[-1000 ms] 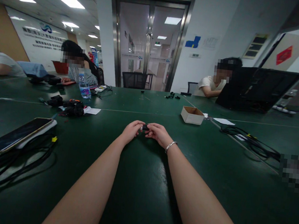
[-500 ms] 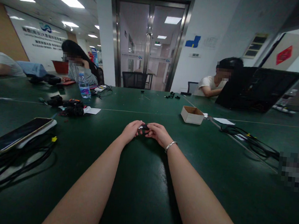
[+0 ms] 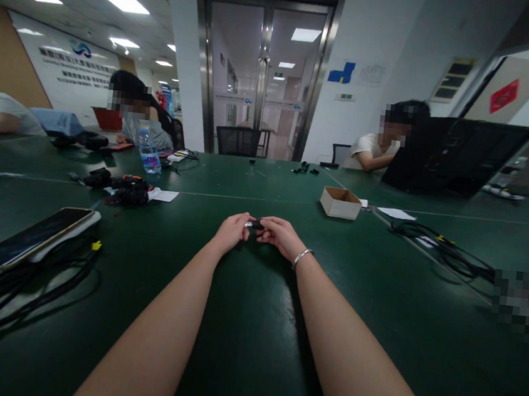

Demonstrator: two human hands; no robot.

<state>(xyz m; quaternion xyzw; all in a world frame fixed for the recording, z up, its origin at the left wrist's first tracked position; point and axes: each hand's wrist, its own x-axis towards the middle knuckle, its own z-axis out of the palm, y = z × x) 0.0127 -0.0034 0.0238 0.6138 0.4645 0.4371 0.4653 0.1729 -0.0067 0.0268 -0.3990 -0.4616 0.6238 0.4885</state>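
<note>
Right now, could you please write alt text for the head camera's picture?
A left hand and a right hand hold a small black-and-silver object over a green table. An open box stands beyond them to the right; a phone rests at left.

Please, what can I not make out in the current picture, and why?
Head view, black-and-silver object: too small to identify, partly covered by left hand and right hand.
Head view, box: its near wall hides part of the inside.
Head view, left cable bundle: cut off by the left edge.

Wall sign [image 3: 60,98] with Chinese lettering [image 3: 78,54] (unreadably small)
</note>
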